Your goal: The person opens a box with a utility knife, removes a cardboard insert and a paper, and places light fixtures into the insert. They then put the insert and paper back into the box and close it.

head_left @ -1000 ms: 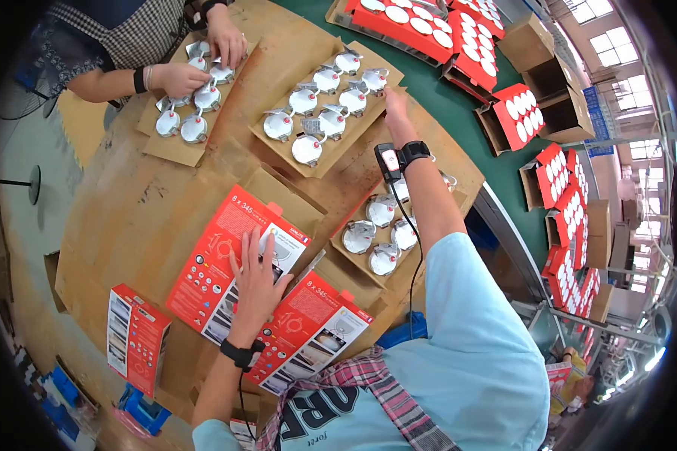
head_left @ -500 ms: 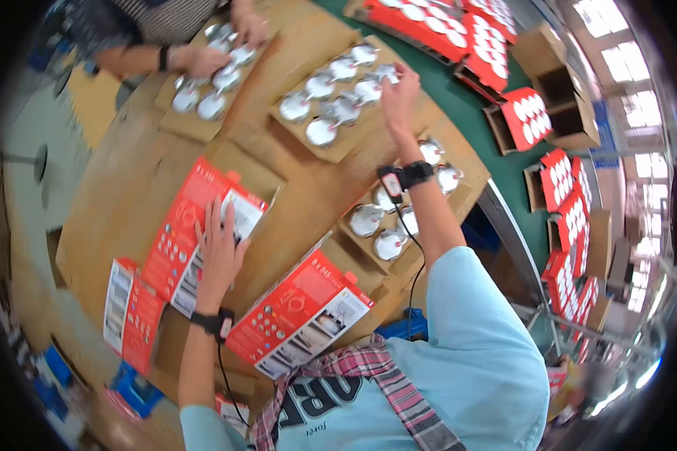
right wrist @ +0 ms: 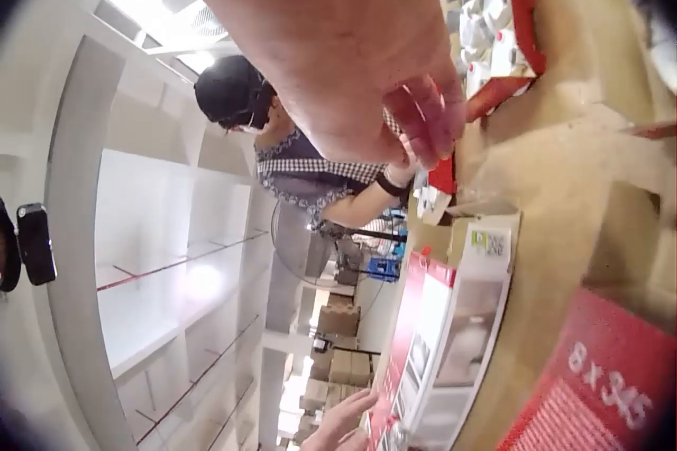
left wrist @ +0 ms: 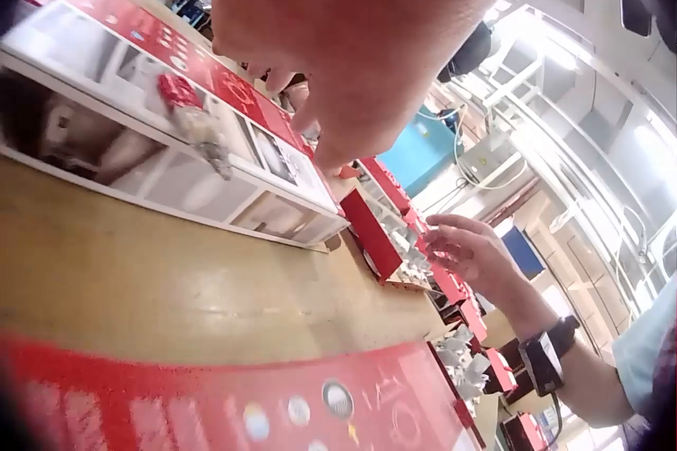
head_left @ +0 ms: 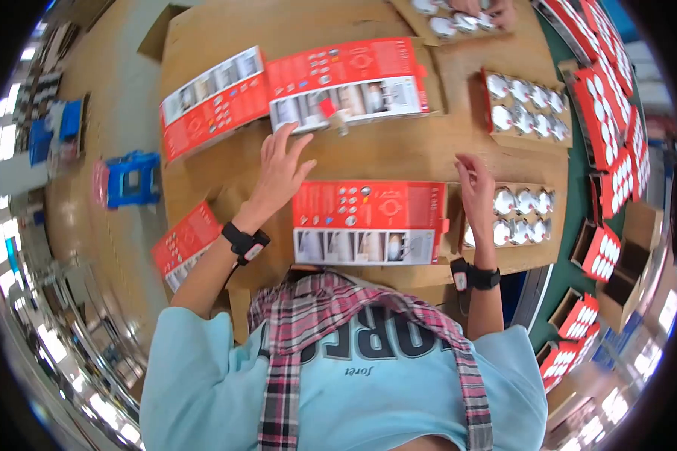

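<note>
My left hand [head_left: 278, 171] hovers over the table with its fingers spread and nothing in them. It is between a far red carton [head_left: 346, 75] and a near red carton [head_left: 368, 218], both printed with pictures. On the far carton lies a small thing with a red end and a clear, shiny end [left wrist: 196, 123]. My right hand [head_left: 476, 188], its fingers loosely bent and holding nothing visible, is at the right end of the near carton. Beside it sits a cardboard tray of silvery round lamps [head_left: 520, 214]. Another lamp tray [head_left: 526, 109] stands farther back.
Another red carton [head_left: 217, 101] adjoins the far one on the left, and a smaller red carton [head_left: 188, 244] lies at the near left edge. A person's hands [head_left: 496, 11] work over lamps at the back. Packed red boxes [head_left: 602, 252] line the green surface at right.
The head view has swung round. My left hand has lifted off the printed carton, and my right hand has come back from the far lamp tray towards my body. The small red-ended thing now shows on the carton.
</note>
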Demonstrator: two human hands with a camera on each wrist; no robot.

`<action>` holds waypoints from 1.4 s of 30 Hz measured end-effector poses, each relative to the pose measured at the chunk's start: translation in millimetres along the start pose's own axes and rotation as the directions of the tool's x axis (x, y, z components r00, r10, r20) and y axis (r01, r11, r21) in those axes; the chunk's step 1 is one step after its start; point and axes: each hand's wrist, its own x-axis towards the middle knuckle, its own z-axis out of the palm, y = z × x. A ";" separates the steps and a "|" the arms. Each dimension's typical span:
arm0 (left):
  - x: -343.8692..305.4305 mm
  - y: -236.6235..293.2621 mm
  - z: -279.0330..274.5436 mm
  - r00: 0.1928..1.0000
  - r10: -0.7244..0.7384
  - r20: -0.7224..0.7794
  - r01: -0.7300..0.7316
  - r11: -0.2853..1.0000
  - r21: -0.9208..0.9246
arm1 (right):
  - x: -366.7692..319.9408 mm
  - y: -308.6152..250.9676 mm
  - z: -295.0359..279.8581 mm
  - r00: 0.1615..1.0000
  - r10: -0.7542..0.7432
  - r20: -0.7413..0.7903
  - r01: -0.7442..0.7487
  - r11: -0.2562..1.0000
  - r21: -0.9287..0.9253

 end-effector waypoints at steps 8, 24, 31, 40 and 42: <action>-181.3 -118.0 -46.2 0.917 -0.379 -0.129 0.398 0.896 0.198 | -71.1 -30.4 37.6 0.977 -0.093 0.189 0.096 0.995 -0.008; -212.4 -152.4 -30.2 0.861 -0.506 -0.042 0.507 0.850 0.144 | 90.2 -33.0 233.6 0.755 0.572 0.319 -0.605 0.422 0.675; -216.7 -152.8 -26.1 0.893 -0.449 0.029 0.444 0.890 0.103 | 103.1 -29.3 239.3 0.803 0.554 0.218 -0.522 0.479 0.706; -70.6 -177.2 -74.9 0.966 -0.188 -0.179 0.217 0.964 0.157 | 107.1 -22.4 248.0 0.821 0.504 0.269 -0.539 0.530 0.654; -44.3 -192.2 -66.3 0.978 -0.179 -0.111 0.197 0.963 0.183 | 105.5 -23.4 246.1 0.815 0.523 0.249 -0.549 0.560 0.620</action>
